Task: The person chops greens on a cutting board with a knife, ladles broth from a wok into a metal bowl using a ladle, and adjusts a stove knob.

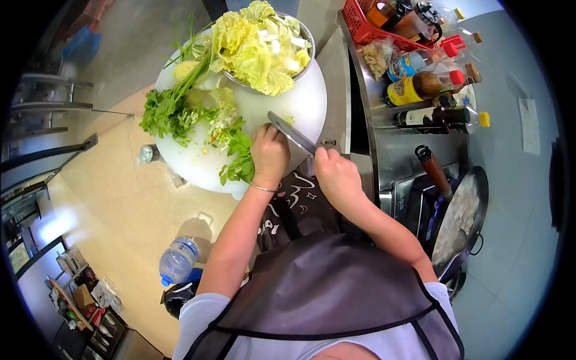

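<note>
My right hand (339,180) is closed round the handle of a kitchen knife (293,133), whose blade points up and left over the round white cutting board (312,90). Beside the blade, my left hand (270,155) has its fingers curled down on a bunch of leafy greens (240,159), with leaves sticking out on its left. What lies under the fingertips is hidden. Small green bits lie on the board near the knife tip. More leafy greens (162,114) and a heap of chopped pieces (222,117) lie on the left half of the board.
A metal bowl (312,48) of torn napa cabbage (258,48) stands at the board's far side. On the right counter are sauce bottles (420,87), a red basket (366,24) and a wok (459,216) on a burner. A water jug (179,259) stands on the floor.
</note>
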A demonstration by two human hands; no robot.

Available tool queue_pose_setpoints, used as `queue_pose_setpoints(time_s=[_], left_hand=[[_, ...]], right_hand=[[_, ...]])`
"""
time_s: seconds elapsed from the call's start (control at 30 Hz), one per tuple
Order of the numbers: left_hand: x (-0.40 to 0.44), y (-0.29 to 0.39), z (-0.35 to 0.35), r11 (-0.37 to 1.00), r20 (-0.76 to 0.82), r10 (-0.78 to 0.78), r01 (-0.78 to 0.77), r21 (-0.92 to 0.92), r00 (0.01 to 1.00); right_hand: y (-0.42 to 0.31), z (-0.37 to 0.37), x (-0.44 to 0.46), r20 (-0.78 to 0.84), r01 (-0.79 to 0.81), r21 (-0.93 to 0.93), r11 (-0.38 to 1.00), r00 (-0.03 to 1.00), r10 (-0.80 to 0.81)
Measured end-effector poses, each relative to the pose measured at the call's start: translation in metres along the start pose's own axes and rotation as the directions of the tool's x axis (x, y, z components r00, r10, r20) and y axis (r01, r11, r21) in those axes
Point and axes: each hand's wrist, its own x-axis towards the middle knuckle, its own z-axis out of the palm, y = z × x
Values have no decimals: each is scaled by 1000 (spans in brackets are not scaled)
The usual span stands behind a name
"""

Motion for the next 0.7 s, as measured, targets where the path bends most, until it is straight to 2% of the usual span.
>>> queue_pose_setpoints(time_s=[0.07, 0.2, 0.3, 0.37, 0.47, 0.57, 0.7], left_hand=[[0, 2, -4, 1000, -4, 27, -27, 13, 1000], [-4, -5, 3, 999, -24, 42, -42, -8, 999], [-2, -6, 6, 998, -85, 21, -27, -64, 996], [-2, -6, 6, 999, -47, -10, 8, -52, 999], [-3, -7, 9, 1000, -7, -15, 15, -21, 1000], [-1, -6, 7, 1000, -35, 11, -11, -7, 999], [2, 0, -2, 996, 45, 2, -6, 94, 999]], right_hand=[[2, 15, 9, -35, -34, 98, 995, 999, 37], [1, 16, 24, -31, -28, 95, 995, 999, 31], [5, 2, 23, -84, 34, 119, 992, 996, -25], [1, -10, 13, -15, 3, 89, 996, 1000, -2], [1, -13, 3, -34, 5, 27, 1000, 999, -4], [-1, -7, 4, -18, 10, -31, 999, 1000, -11], [4, 21, 21, -46, -27, 82, 996, 998, 31]])
